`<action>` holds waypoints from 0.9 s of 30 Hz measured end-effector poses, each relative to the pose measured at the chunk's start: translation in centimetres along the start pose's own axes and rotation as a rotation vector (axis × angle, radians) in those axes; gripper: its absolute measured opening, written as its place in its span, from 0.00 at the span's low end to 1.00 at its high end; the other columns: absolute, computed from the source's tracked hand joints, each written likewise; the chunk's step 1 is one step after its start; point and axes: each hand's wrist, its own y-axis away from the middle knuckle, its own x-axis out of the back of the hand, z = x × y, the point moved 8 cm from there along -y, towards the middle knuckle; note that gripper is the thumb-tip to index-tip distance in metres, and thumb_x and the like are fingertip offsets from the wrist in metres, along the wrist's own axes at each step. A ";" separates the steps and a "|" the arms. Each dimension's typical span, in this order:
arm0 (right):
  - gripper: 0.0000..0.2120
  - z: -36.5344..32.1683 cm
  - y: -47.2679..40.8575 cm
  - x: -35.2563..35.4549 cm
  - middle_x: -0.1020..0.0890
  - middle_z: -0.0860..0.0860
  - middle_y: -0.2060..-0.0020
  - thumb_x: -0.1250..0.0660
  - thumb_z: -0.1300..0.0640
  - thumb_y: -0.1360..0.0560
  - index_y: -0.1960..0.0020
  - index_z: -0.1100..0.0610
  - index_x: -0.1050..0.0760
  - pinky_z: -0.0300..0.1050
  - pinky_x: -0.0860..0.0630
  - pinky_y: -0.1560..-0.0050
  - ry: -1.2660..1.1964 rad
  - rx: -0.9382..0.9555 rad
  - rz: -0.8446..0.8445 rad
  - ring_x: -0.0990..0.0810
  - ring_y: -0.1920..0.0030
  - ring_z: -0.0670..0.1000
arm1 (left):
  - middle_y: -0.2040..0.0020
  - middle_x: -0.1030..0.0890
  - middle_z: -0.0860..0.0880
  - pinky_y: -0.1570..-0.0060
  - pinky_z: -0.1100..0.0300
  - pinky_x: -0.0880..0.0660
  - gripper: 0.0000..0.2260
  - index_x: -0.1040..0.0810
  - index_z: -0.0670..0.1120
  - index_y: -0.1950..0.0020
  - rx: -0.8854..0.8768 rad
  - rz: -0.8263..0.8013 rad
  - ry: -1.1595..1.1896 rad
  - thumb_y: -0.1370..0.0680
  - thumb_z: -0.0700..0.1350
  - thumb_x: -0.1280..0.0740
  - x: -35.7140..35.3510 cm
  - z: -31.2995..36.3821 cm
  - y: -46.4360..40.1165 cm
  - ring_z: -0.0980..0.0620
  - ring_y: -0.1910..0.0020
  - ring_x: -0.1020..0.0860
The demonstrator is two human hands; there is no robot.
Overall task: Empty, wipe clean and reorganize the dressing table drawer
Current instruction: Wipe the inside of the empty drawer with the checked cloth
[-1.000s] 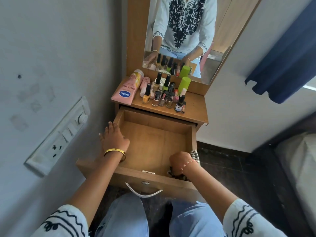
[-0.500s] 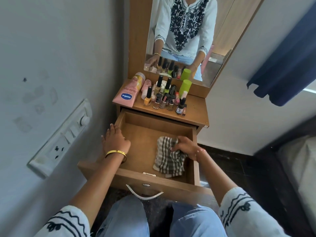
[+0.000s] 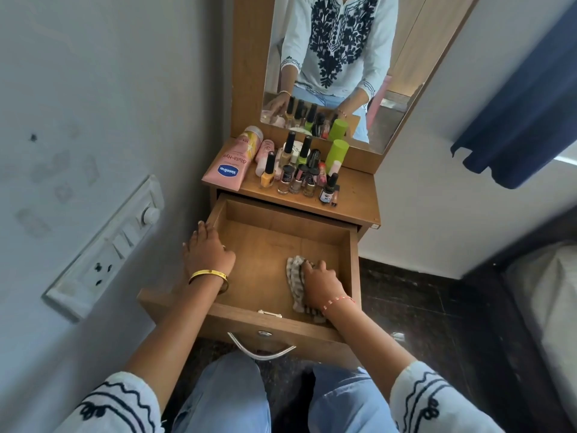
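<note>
The wooden drawer (image 3: 346, 260) of the dressing table is pulled out and holds only a checked cloth (image 3: 295, 278). My right hand (image 3: 318, 284) lies on top of the bunched cloth at the drawer's right side, fingers bent over it, pressing it onto the drawer floor. My left hand (image 3: 207, 253) rests on the drawer's left wall with its fingers spread, a gold bangle on the wrist. On the table top stand several nail polish bottles (image 3: 296, 179), a pink Vaseline tube (image 3: 232, 165) and a green-capped bottle (image 3: 336, 154).
A mirror (image 3: 337, 64) rises behind the table top. A wall with a switch panel (image 3: 109, 245) is close on the left. The drawer has a metal handle (image 3: 260, 350) at the front, above my knees. A blue curtain (image 3: 524, 98) and a bed edge (image 3: 546, 307) are on the right.
My right hand brought the cloth from the drawer's near right corner into the drawer, spread it, then bunched it under the palm at the right side. My left hand stayed on the left wall.
</note>
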 end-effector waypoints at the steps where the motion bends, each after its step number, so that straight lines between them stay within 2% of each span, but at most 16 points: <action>1: 0.31 -0.1 0.2 0.1 0.34 0.60 0.34 0.33 0.56 0.26 0.27 0.54 0.44 0.57 0.27 0.40 0.077 0.008 0.018 0.31 0.36 0.63 | 0.23 0.49 0.45 0.26 0.46 0.50 0.28 0.48 0.43 0.25 0.000 -0.005 -0.002 0.23 0.41 0.41 -0.1 0.0 0.0 0.44 0.25 0.46; 5: 0.15 0.2 0.2 1.4 0.26 0.57 0.40 0.41 0.55 0.21 0.35 0.56 0.29 0.52 0.26 0.44 0.487 -0.006 0.164 0.28 0.40 0.59 | 0.23 0.49 0.45 0.26 0.46 0.49 0.28 0.48 0.43 0.25 0.000 -0.010 -0.002 0.23 0.41 0.41 -0.1 0.0 0.0 0.43 0.25 0.46; 9: 0.16 1.4 -1.7 3.8 0.28 0.60 0.40 0.45 0.57 0.20 0.35 0.61 0.32 0.53 0.31 0.39 0.784 -0.016 0.309 0.30 0.39 0.60 | 0.23 0.49 0.44 0.26 0.46 0.49 0.28 0.49 0.43 0.24 -0.004 -0.017 -0.017 0.23 0.41 0.42 0.0 0.2 0.2 0.43 0.25 0.45; 13: 0.19 1.7 -3.5 4.7 0.26 0.59 0.39 0.40 0.56 0.22 0.33 0.59 0.35 0.58 0.36 0.34 0.870 0.119 0.420 0.30 0.37 0.62 | 0.23 0.49 0.45 0.26 0.46 0.49 0.28 0.49 0.43 0.25 -0.008 -0.007 -0.025 0.22 0.41 0.42 0.2 0.3 0.4 0.43 0.25 0.45; 15: 0.18 1.9 -4.2 4.3 0.26 0.59 0.39 0.41 0.56 0.22 0.33 0.59 0.34 0.58 0.34 0.35 0.871 0.079 0.370 0.29 0.38 0.62 | 0.23 0.49 0.45 0.26 0.47 0.49 0.28 0.49 0.43 0.25 -0.005 0.005 -0.041 0.22 0.41 0.42 0.3 0.2 0.1 0.43 0.25 0.45; 19: 0.20 1.6 -5.1 3.5 0.30 0.64 0.35 0.47 0.56 0.20 0.30 0.63 0.37 0.59 0.33 0.34 0.960 -0.151 0.164 0.32 0.34 0.64 | 0.23 0.49 0.44 0.26 0.46 0.49 0.28 0.49 0.43 0.25 0.002 0.001 -0.057 0.22 0.41 0.42 0.1 -0.1 -0.1 0.43 0.25 0.45; 23: 0.22 0.2 -3.8 1.6 0.31 0.63 0.34 0.44 0.53 0.20 0.31 0.63 0.36 0.61 0.33 0.34 1.006 -0.134 -0.010 0.33 0.33 0.64 | 0.23 0.49 0.44 0.27 0.46 0.49 0.28 0.49 0.43 0.24 -0.006 -0.010 -0.061 0.23 0.41 0.42 -0.1 -0.1 -0.1 0.42 0.25 0.45; 25: 0.18 -0.5 -2.0 0.0 0.27 0.62 0.37 0.42 0.52 0.22 0.36 0.61 0.30 0.61 0.30 0.38 0.975 -0.108 -0.123 0.30 0.36 0.64 | 0.23 0.49 0.44 0.27 0.46 0.49 0.28 0.49 0.43 0.25 -0.007 -0.006 -0.050 0.22 0.41 0.42 -0.2 -0.1 -0.1 0.43 0.25 0.45; 27: 0.13 -1.5 0.0 -1.7 0.23 0.60 0.45 0.38 0.53 0.25 0.47 0.61 0.25 0.58 0.25 0.44 0.962 -0.051 -0.240 0.25 0.43 0.62 | 0.23 0.48 0.44 0.27 0.46 0.49 0.28 0.49 0.43 0.25 -0.008 -0.001 -0.035 0.22 0.41 0.42 -0.1 -0.1 -0.1 0.43 0.25 0.46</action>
